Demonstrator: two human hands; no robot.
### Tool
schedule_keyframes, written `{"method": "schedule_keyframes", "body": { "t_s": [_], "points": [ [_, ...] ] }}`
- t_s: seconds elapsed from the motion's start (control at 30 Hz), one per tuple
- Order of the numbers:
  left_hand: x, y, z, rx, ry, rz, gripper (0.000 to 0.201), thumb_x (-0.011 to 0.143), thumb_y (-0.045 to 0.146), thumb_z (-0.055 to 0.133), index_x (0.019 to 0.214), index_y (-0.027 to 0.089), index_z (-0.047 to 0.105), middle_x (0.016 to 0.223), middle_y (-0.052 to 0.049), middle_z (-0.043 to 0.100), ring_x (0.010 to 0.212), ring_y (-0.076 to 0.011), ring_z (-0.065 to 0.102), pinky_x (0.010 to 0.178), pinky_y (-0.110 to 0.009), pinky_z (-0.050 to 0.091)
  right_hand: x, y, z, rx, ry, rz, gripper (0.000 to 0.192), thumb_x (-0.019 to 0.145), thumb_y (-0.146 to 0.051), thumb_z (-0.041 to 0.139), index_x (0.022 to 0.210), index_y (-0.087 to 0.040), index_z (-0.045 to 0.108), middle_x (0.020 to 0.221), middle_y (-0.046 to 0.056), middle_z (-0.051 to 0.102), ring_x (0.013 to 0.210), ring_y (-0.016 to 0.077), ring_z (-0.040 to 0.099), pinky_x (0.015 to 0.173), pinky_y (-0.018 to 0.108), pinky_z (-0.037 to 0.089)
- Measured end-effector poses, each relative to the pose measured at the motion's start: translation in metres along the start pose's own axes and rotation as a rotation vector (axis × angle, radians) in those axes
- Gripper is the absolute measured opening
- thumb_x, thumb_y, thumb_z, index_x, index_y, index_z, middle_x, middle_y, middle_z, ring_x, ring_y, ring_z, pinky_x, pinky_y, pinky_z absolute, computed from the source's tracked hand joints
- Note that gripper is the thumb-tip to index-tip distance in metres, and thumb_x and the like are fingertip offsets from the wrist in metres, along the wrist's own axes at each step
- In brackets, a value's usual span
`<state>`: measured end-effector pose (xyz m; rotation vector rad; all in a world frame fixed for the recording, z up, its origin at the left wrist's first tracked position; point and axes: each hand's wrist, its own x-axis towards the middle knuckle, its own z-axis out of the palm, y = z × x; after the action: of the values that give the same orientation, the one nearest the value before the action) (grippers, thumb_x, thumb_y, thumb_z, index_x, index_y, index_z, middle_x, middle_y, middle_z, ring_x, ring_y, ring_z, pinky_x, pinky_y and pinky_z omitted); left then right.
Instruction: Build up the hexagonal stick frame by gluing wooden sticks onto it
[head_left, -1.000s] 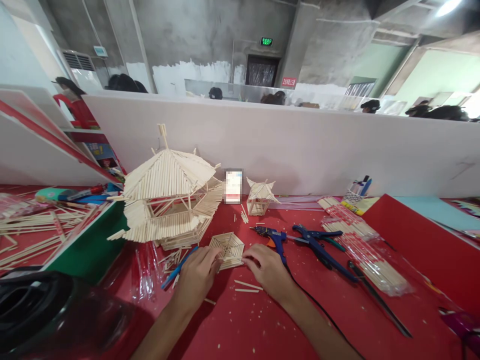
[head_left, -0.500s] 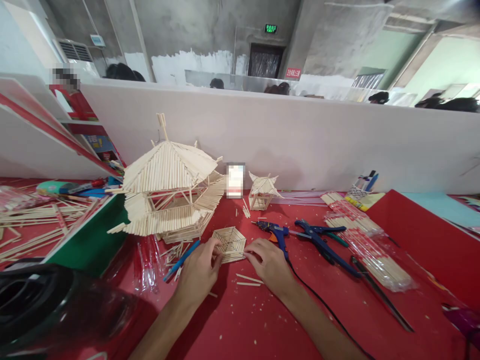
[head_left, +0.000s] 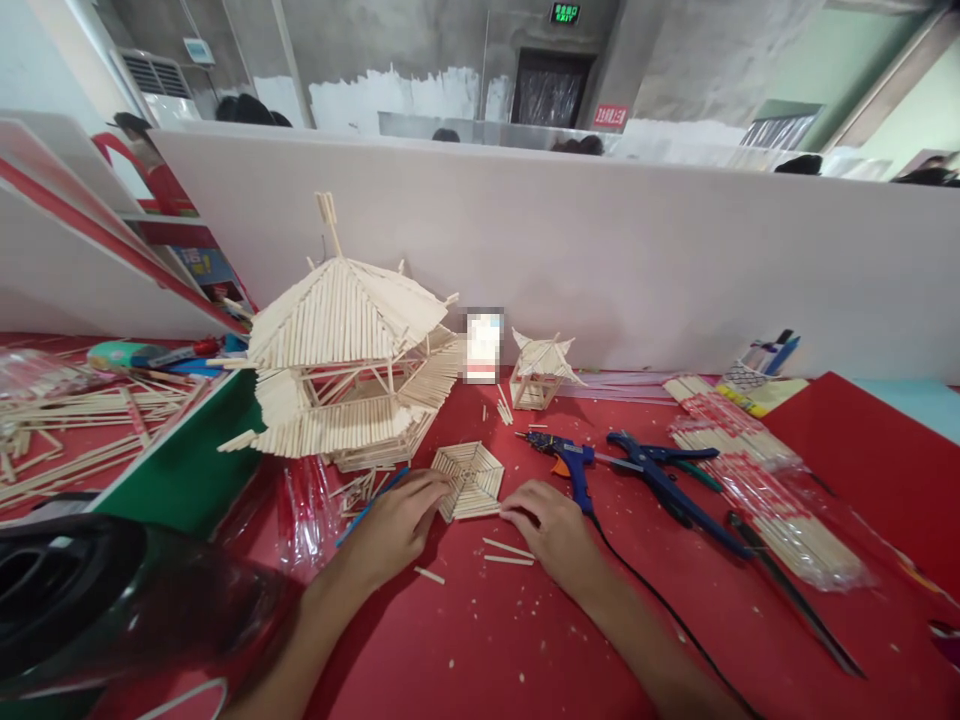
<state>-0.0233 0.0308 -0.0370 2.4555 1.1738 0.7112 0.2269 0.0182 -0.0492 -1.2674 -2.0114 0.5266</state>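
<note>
A flat hexagonal panel of thin wooden sticks (head_left: pixel 472 478) lies on the red table (head_left: pixel 525 640). My left hand (head_left: pixel 394 525) rests on the table with its fingertips touching the panel's left edge. My right hand (head_left: pixel 551 530) touches the panel's lower right corner with its fingers curled. A few loose sticks (head_left: pixel 506 552) lie between my hands. A large stick pavilion model (head_left: pixel 345 360) stands behind the left hand, and a small stick lantern model (head_left: pixel 541 370) stands further back.
A blue glue gun (head_left: pixel 570 462) with a black cord and blue pliers (head_left: pixel 660 475) lie right of my right hand. Packs of sticks in plastic (head_left: pixel 757 470) sit at right. A green-edged board (head_left: pixel 180 470) and stick piles lie left. A dark round object (head_left: pixel 90 600) fills the near left corner.
The view has tilted and shifted, so everything sits slightly right and higher. Both hands stay at the hexagonal panel's edges, with the fingers slightly repositioned.
</note>
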Motion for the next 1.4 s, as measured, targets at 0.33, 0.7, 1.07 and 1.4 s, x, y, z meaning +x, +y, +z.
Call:
{"method": "schedule_keyframes", "body": {
  "t_s": [0.33, 0.7, 1.07, 1.4],
  "points": [
    [0.003, 0.007, -0.005, -0.015, -0.026, -0.026, 0.045, 0.086, -0.001, 0.041, 0.118, 0.024, 0.062, 0.122, -0.005, 0.066, 0.115, -0.0175, 0.060, 0.100, -0.034, 0.050, 0.000, 0.004, 0.003, 0.010, -0.025, -0.028, 0.018, 0.090, -0.012, 0.060, 0.079, -0.022, 0.070, 0.080, 0.002, 0.070, 0.077, 0.0178, 0.065, 0.072, 0.028, 0.051],
    [0.003, 0.019, -0.006, 0.049, -0.070, -0.090, 0.035, 0.090, 0.011, 0.049, 0.120, 0.024, 0.059, 0.121, -0.005, 0.064, 0.116, -0.0217, 0.058, 0.100, -0.039, 0.049, 0.001, 0.008, 0.005, 0.013, -0.039, -0.041, 0.017, 0.090, -0.011, 0.060, 0.081, -0.021, 0.070, 0.081, 0.003, 0.069, 0.078, 0.0184, 0.063, 0.072, 0.029, 0.049],
    [0.004, 0.032, 0.015, 0.210, -0.037, -0.159, 0.032, 0.092, 0.018, 0.051, 0.124, 0.022, 0.053, 0.124, -0.009, 0.060, 0.118, -0.0289, 0.053, 0.098, -0.045, 0.048, 0.004, 0.003, 0.007, -0.022, -0.043, 0.056, 0.012, 0.084, -0.012, 0.067, 0.076, -0.021, 0.064, 0.074, 0.000, 0.067, 0.072, 0.0172, 0.062, 0.066, 0.027, 0.046],
    [0.006, 0.034, 0.015, 0.205, -0.017, -0.203, 0.032, 0.090, 0.017, 0.051, 0.122, 0.021, 0.053, 0.123, -0.009, 0.061, 0.118, -0.0286, 0.054, 0.097, -0.043, 0.049, 0.002, 0.004, 0.003, 0.070, -0.052, 0.110, 0.011, 0.084, -0.011, 0.065, 0.082, -0.022, 0.065, 0.078, 0.000, 0.068, 0.072, 0.0167, 0.063, 0.065, 0.025, 0.047]
  ]
}}
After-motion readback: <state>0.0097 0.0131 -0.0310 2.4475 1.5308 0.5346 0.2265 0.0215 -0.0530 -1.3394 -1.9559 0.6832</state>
